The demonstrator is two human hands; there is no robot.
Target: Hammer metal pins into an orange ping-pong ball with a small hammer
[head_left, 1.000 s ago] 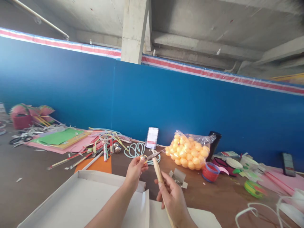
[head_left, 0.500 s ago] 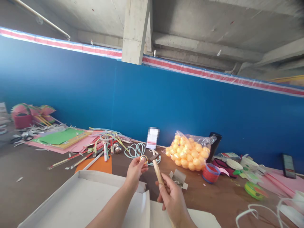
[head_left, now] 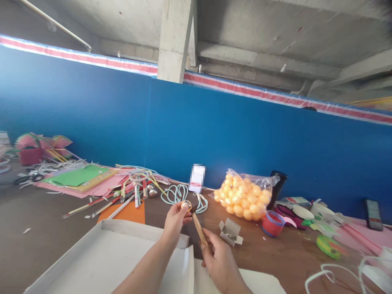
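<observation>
My left hand [head_left: 175, 220] is closed, pinching a small round shiny piece with a yellow rim [head_left: 186, 206] between thumb and fingers; its exact kind is unclear. My right hand [head_left: 218, 258] is wrapped around the wooden handle of a hammer [head_left: 200, 229]. The dark hammer head is small in view, right beside the round piece and my left fingertips; whether they touch I cannot tell. To the right of the hammer stands a small opened carton [head_left: 231, 232] with little metal bits inside. Both forearms pass over a white shallow box lid [head_left: 134, 261].
Behind my hands lie coiled pale blue cords [head_left: 175, 193] and a phone-like card [head_left: 197, 179]. A clear bag of orange balls [head_left: 243, 198] stands to the right, beside a red-and-blue tub [head_left: 272, 223]. Coloured paper [head_left: 76, 176] and sticks lie left. A blue partition [head_left: 196, 122] closes the back.
The hammer has swung left and its head has turned, coming closer to the round piece. My right hand has shifted slightly along with it. My left hand has barely moved.
</observation>
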